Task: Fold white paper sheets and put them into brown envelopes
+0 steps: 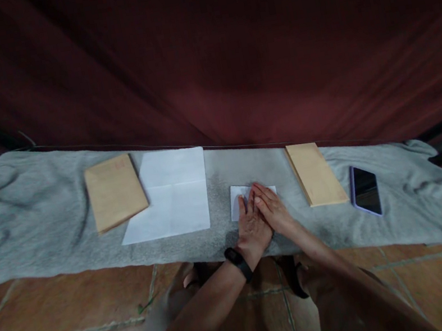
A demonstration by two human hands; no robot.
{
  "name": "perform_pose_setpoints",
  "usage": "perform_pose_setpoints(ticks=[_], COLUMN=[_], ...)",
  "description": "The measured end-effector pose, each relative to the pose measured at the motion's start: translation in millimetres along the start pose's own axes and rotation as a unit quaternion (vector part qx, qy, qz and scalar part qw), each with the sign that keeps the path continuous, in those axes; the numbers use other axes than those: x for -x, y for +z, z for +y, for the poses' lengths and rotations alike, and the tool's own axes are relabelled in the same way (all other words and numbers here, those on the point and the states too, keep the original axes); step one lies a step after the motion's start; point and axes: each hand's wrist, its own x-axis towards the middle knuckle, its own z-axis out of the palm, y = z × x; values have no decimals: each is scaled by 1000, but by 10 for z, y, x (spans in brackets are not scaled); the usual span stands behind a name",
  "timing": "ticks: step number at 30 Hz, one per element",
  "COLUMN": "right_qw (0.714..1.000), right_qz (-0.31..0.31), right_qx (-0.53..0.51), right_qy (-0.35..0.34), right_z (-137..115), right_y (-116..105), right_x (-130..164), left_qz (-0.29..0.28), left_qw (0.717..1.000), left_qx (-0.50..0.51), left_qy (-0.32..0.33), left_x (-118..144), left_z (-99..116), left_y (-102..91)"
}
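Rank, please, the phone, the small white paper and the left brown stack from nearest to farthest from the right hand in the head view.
1. Small white paper, partly covered by the left hand.
2. Phone, right of the right hand.
3. Left brown stack, well to the left.

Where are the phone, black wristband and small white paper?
Phone [366, 190], head view: middle of screen.
Black wristband [239, 263], head view: band's middle.
Small white paper [234, 203], head view: uncovered left part.
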Motion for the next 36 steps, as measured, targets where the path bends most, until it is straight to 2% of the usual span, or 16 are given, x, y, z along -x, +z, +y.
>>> perform_pose_setpoints(ticks=[8, 11, 17, 21, 28, 36], right_qw=[997, 994, 980, 968, 963, 961], right_qz=[-6, -4, -10, -7, 13, 42], right_qx=[75, 104, 193, 245, 266, 273], right_qy=[-15, -31, -53, -49, -35, -15], right_z=[38, 50, 51, 71, 176, 275], right_y=[12, 23, 34, 33, 7, -79], right_x=[-1, 11, 46, 68, 109, 162], left_qz=[-17, -16, 2, 17, 50, 43], left_qw=[1000, 999, 997, 997, 995, 992], left_qx=[-14, -33, -55, -51, -50, -76], left_qy=[-8, 1, -48, -58, -69, -88], left_x=[29, 25, -7, 3, 51, 95], left_z=[-13, -110, -355, -462, -566, -596], left_y=[-66, -69, -58, -65, -85, -152])
